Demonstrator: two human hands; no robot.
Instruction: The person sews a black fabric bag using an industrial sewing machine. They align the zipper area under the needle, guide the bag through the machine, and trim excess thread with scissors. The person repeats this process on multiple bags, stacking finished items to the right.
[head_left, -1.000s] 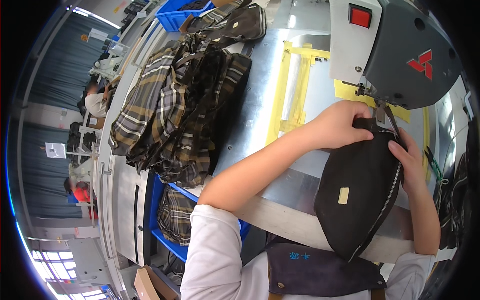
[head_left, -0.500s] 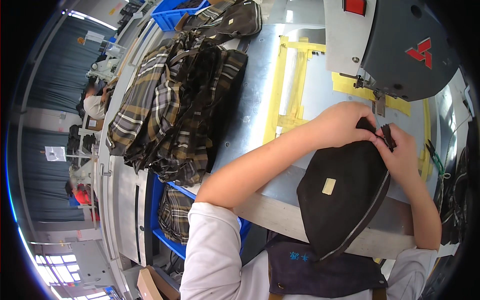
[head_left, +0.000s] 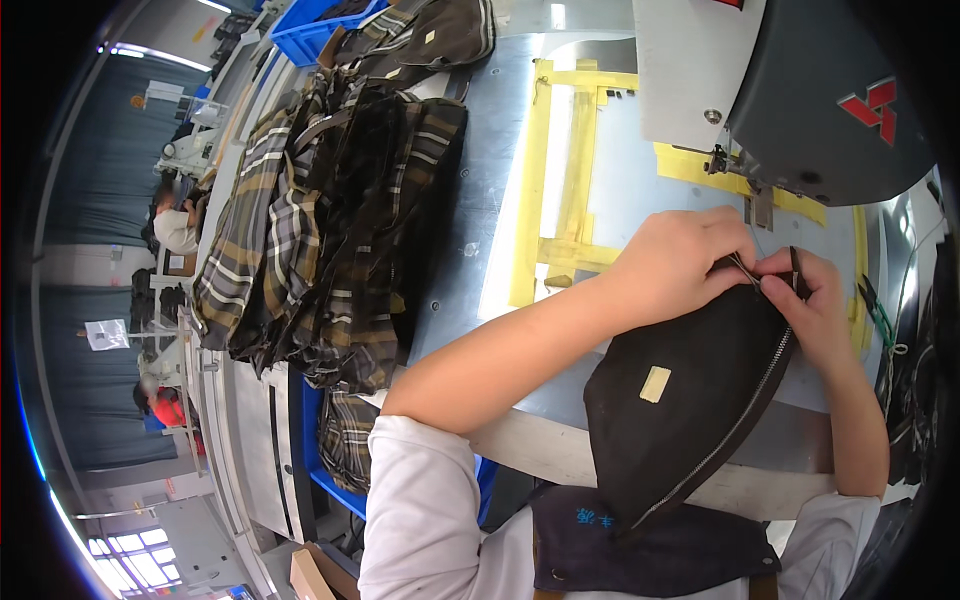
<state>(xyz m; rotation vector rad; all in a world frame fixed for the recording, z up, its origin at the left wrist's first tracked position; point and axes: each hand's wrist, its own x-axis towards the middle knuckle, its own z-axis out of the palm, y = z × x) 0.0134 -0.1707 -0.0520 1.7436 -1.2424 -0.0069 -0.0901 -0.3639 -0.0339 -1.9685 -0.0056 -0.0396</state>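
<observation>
A dark brown fabric pouch piece (head_left: 690, 400) hangs from both hands over the front edge of the sewing table. It has a small cream label (head_left: 655, 384) on its face and a metal zipper (head_left: 745, 423) down its right edge. My left hand (head_left: 685, 258) is closed on the upper edge of the piece, fingers bent over the fold. Close beside it, my right hand (head_left: 812, 300) pinches the same edge near the zipper's upper end. Just beyond the fingertips stands the metal presser foot (head_left: 760, 210) of the sewing machine (head_left: 820, 110).
Plaid fabric pieces (head_left: 270, 240) lie heaped on the left, with brown zippered pieces (head_left: 445, 40) behind. One blue bin (head_left: 305, 42) sits far left; another blue bin (head_left: 335, 488) stands below the table edge. Yellow tape (head_left: 530, 190) marks the metal tabletop. Green-handled snips (head_left: 876, 312) lie right.
The view has shifted slightly, so the table and heap sit further left. Both hands still grip the pouch piece; its upper edge now shows parted between the fingers.
</observation>
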